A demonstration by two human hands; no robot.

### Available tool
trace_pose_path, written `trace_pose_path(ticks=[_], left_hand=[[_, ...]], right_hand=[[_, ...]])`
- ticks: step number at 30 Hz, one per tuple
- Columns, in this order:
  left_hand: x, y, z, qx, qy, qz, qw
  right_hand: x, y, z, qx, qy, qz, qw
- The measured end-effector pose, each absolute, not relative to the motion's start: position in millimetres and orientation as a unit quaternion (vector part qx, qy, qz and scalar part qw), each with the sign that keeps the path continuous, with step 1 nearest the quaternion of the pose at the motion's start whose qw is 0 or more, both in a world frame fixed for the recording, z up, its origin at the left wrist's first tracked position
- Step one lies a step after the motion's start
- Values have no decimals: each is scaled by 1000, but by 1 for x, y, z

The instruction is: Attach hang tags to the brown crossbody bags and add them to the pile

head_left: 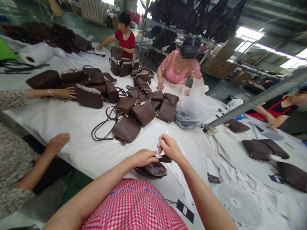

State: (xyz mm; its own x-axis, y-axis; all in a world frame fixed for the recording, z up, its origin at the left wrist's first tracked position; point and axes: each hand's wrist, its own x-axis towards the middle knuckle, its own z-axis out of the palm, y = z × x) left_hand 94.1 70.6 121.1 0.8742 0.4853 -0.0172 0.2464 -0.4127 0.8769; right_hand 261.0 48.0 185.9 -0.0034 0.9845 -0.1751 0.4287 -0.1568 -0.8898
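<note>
A small brown handbag (153, 171) lies at the table's near edge, right in front of my checked apron. Its mouth gapes toward me, and clear plastic filling (154, 168) shows inside. My left hand (144, 158) is closed on the bag's upper edge, its fingertips partly hidden. Just to the right, my right hand (169, 147) is raised over the bag with thumb and fingers pinched. Between them is a small white piece (158, 155), perhaps paper or film, which hangs down by the left fingertips.
Several brown handbags (126, 130) with straps are piled ahead. At left, a co-worker's hand (64, 93) touches another bag (89, 97). A person in pink (178, 72) stands across the table behind a clear plastic bag (195, 110). A metal post (259, 95) and fan (237, 203) are right.
</note>
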Motion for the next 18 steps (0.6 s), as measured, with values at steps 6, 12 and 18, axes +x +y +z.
trace_pose_path(ticks=[6,12,18], left_hand=[[93,103,134,837,166,42,519],[101,116,143,848,134,-5,513],[98,135,135,773,160,-51,611]], right_hand=[[260,49,190,-628,-486,416,442],[255,45,194,-608,-516,370,477],[262,44,182,-638,-637,281,328]])
